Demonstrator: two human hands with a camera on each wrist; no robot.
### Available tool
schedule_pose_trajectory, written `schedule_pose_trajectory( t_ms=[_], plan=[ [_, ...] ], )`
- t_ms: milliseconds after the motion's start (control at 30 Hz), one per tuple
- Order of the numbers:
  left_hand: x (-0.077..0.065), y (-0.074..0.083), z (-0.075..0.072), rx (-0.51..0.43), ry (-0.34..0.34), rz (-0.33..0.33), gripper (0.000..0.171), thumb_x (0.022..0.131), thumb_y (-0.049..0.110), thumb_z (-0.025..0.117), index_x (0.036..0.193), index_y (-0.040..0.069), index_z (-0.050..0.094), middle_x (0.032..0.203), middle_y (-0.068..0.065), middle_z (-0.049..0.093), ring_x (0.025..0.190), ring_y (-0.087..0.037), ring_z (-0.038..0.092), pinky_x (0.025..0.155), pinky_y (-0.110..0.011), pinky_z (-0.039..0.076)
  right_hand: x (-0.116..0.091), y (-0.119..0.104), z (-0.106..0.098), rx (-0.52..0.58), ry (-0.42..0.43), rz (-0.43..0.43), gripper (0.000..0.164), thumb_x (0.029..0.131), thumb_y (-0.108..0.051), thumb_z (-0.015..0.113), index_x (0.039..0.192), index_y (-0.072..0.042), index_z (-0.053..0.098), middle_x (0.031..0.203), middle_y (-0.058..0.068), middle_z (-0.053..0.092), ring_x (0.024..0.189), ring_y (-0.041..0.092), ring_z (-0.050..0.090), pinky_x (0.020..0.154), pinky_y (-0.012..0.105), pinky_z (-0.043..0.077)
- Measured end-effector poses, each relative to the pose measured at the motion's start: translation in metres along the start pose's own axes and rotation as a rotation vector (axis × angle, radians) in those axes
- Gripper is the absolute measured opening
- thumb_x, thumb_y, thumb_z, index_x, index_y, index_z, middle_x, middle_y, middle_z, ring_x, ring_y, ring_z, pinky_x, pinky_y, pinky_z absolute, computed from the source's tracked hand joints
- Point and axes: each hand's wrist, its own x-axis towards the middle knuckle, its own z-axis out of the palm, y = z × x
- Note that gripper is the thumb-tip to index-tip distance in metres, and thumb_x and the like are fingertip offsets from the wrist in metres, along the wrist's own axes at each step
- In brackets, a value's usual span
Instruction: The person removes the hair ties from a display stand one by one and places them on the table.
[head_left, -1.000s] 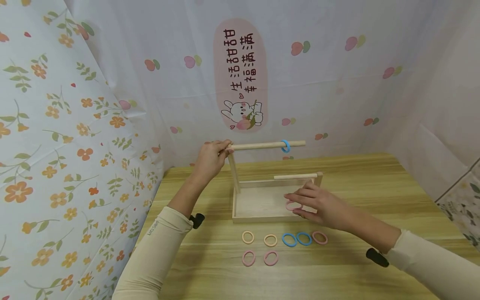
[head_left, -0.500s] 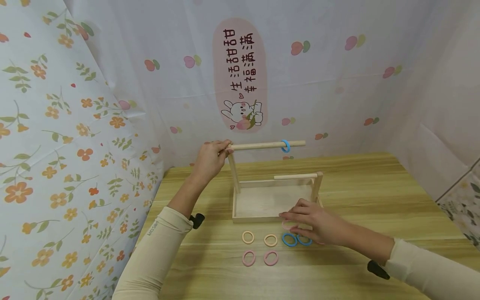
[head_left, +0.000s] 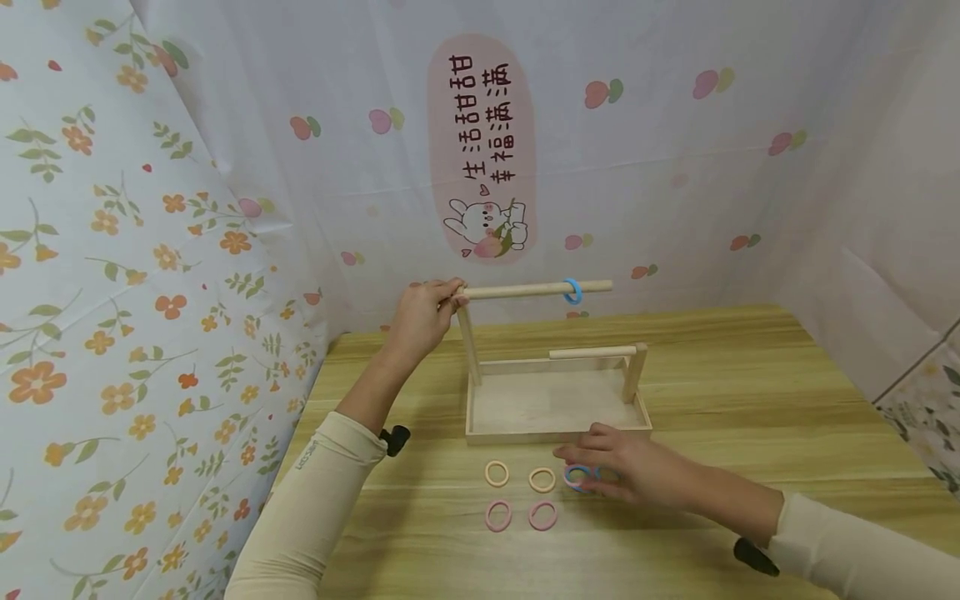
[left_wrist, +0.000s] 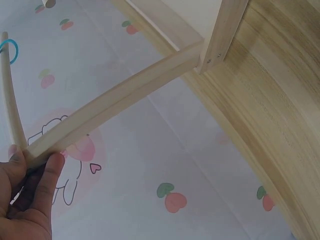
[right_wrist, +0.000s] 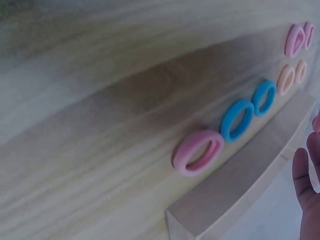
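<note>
My left hand (head_left: 422, 323) grips the top of the tall post (head_left: 468, 346) of a wooden stand, where its upper rod (head_left: 517, 291) joins. A blue ring (head_left: 573, 291) hangs on that rod. My right hand (head_left: 633, 468) is low over the table in front of the stand, above two blue rings (right_wrist: 237, 120) lying side by side. It pinches a pink ring (right_wrist: 317, 123), mostly out of frame in the right wrist view. Another pink ring (right_wrist: 198, 152) lies beside the blue ones, hidden under my hand in the head view.
Two pale orange rings (head_left: 542, 480) and two pink rings (head_left: 543, 516) lie left of my right hand. The stand's shallow tray (head_left: 555, 437) is behind them, with a shorter post and lower rod (head_left: 592, 353) at its right. A printed cloth (head_left: 645, 183) hangs behind the table.
My right hand has come down and toward me from the lower rod with the pink ring, to over the blue rings. My left hand has stayed on the post.
</note>
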Motion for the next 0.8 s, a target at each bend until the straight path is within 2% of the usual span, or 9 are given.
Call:
schedule_pose_trajectory(
  t_ms=[133,300,500,633,800],
  plan=[
    [0.001,0.0,0.0,-0.005,0.001,-0.002,0.037,0.106,0.021,0.072,0.137,0.0,0.077,0.125,-0.022,0.081,0.098,-0.033,0.081,0.082,-0.044,0.068,-0.005,-0.001,0.006,0.0,-0.021,-0.015,0.057,0.093,-0.015,0.091,0.145,-0.008,0.071,0.119,-0.004,0.08,0.105,0.007,0.066,0.088,0.023,0.061],
    [0.002,-0.001,0.001,-0.009,0.003,0.0,0.037,0.107,0.021,0.072,0.137,0.0,0.077,0.125,-0.022,0.081,0.097,-0.033,0.082,0.082,-0.044,0.069,-0.011,-0.004,0.015,0.037,-0.009,-0.048,0.059,0.092,-0.014,0.091,0.146,-0.005,0.07,0.116,-0.006,0.081,0.102,0.006,0.068,0.089,0.015,0.057],
    [0.002,0.0,-0.001,-0.015,0.008,0.001,0.036,0.107,0.02,0.073,0.136,0.0,0.078,0.124,-0.022,0.081,0.095,-0.032,0.081,0.08,-0.044,0.069,-0.017,-0.005,0.022,0.014,-0.007,-0.081,0.063,0.089,-0.015,0.094,0.146,-0.004,0.069,0.117,-0.008,0.081,0.101,0.004,0.067,0.089,0.013,0.056],
    [0.002,0.001,-0.002,-0.016,0.007,-0.003,0.035,0.106,0.019,0.073,0.136,0.0,0.078,0.123,-0.022,0.082,0.092,-0.031,0.08,0.078,-0.044,0.067,-0.019,-0.007,0.024,0.006,-0.032,-0.059,0.065,0.088,-0.016,0.095,0.147,-0.008,0.069,0.117,-0.01,0.08,0.102,0.003,0.065,0.089,0.013,0.057],
    [0.001,0.0,-0.001,-0.004,-0.002,-0.007,0.035,0.107,0.021,0.072,0.135,0.001,0.078,0.123,-0.021,0.082,0.091,-0.03,0.08,0.077,-0.042,0.067,-0.024,-0.012,0.028,-0.001,-0.07,-0.009,0.061,0.092,-0.021,0.092,0.148,-0.013,0.07,0.112,-0.012,0.077,0.1,0.001,0.062,0.084,0.012,0.056]
  ],
)
